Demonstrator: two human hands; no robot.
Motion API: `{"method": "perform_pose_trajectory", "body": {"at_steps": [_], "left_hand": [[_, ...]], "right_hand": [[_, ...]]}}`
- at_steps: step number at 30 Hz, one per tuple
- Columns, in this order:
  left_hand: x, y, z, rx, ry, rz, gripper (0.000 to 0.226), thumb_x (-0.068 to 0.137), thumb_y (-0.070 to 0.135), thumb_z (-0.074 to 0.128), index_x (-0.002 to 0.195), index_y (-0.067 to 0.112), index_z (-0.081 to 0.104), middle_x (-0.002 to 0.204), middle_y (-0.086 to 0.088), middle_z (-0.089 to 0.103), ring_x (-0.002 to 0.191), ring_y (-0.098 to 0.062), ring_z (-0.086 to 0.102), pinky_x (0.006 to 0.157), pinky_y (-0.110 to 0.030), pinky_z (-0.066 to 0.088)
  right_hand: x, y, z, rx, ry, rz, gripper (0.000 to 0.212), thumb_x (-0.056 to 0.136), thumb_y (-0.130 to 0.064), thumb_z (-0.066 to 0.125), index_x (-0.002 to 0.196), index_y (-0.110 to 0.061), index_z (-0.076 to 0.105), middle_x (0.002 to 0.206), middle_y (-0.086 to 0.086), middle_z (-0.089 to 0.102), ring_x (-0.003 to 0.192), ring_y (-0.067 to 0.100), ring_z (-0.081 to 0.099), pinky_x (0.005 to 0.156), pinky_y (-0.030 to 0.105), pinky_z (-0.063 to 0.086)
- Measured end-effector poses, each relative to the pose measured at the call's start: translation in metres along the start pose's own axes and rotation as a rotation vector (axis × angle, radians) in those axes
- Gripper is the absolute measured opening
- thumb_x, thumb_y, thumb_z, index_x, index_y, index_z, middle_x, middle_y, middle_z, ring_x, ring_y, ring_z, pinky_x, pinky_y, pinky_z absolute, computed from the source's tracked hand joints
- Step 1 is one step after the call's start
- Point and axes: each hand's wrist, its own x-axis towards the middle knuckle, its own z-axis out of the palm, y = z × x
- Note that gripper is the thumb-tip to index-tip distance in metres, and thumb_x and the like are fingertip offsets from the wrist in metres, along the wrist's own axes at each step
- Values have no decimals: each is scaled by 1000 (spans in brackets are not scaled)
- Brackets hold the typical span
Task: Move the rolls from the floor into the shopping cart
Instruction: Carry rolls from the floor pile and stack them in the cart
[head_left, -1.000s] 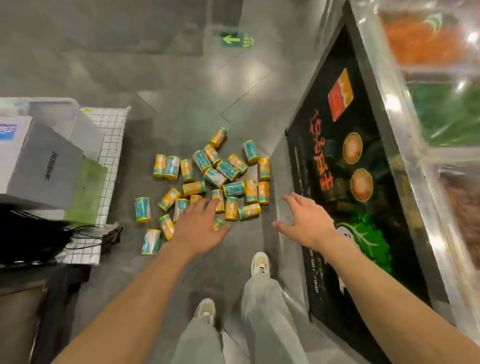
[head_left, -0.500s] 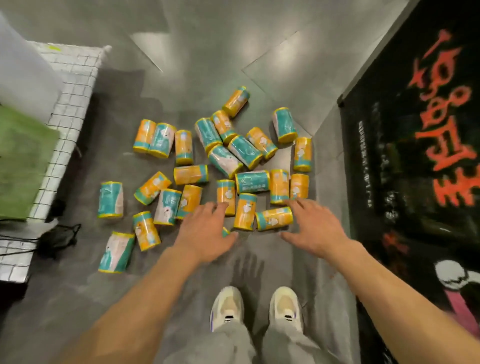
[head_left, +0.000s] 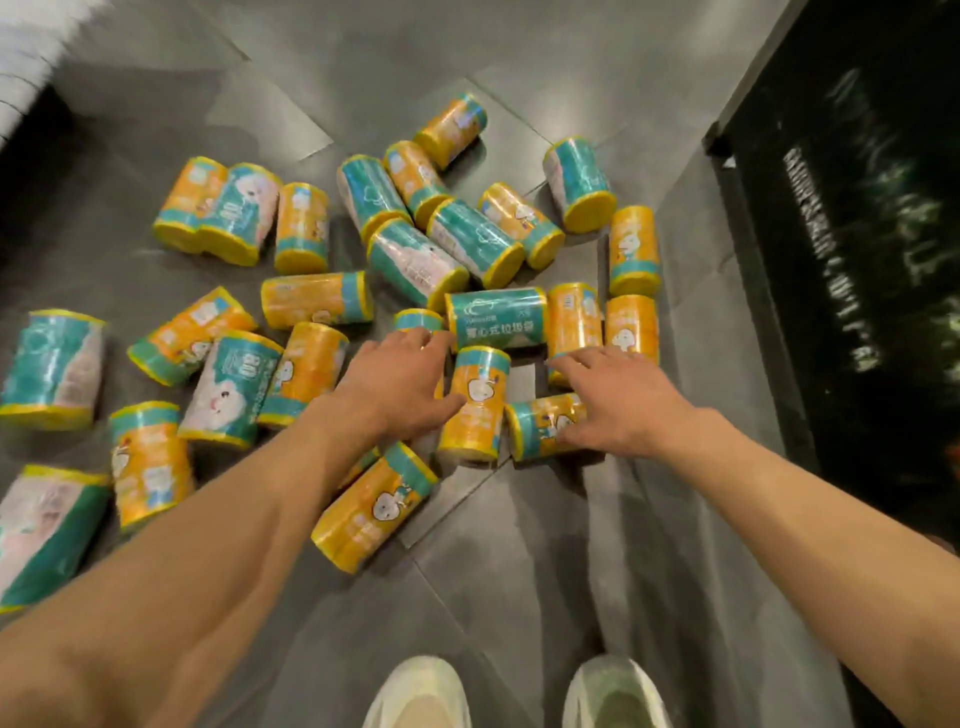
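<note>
Several orange-and-teal wrapped rolls lie scattered on the grey tiled floor (head_left: 311, 78). My left hand (head_left: 400, 384) reaches down among them with its fingers stretched over a small roll (head_left: 415, 319) and its thumb against an upright orange roll (head_left: 474, 405). My right hand (head_left: 618, 400) hovers flat over a lying orange roll (head_left: 543, 423), fingertips reaching a taller orange roll (head_left: 571, 319). Neither hand grips anything. Another orange roll (head_left: 374, 506) lies under my left forearm. The shopping cart shows only as a blurred white edge (head_left: 23, 78) at the top left corner.
A black printed panel (head_left: 857, 260) stands along the right side, close to the rolls. My two pale shoes (head_left: 415, 693) are at the bottom edge, just behind the pile. Bare grey floor lies beyond the rolls.
The camera has dropped much closer to the floor. Both hands moved forward and down onto the nearest rolls. The cart has slid almost out of view at the left.
</note>
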Motion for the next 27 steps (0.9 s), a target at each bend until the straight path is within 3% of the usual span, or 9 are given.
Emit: {"method": "perform_pose_trajectory", "body": {"at_steps": [16,21,24,27], "left_hand": [[-22,-14,14,-72,10,-19,79,91,62,53,155,24,27,149,-6,43,132,-31,49,103,-52,45],[-27,-14,15,-116,-2,-44,78,91,61,54,155,24,27,147,-7,45,128,-30,52,100,-50,48],[-21,-11,19,-98,-21,-46,77,92,61,52,155,25,26,147,-6,45,127,-29,53,97,-49,50],[-9,-4,22,-136,-12,-72,69,94,59,50,152,29,31,143,-7,50,126,-30,54,100,-50,45]], "right_hand": [[20,-19,46,-66,-80,-48,93,76,-51,80,151,-26,32,142,5,50,131,29,48,110,45,41],[22,-24,55,-75,-70,-7,90,73,-44,82,146,-22,33,131,9,53,118,30,55,96,42,47],[20,-22,58,30,-63,44,92,71,-50,81,145,-22,33,126,6,54,111,28,59,84,38,50],[12,-17,55,327,-2,164,85,69,-49,81,137,-23,38,121,1,54,106,26,62,78,35,51]]}}
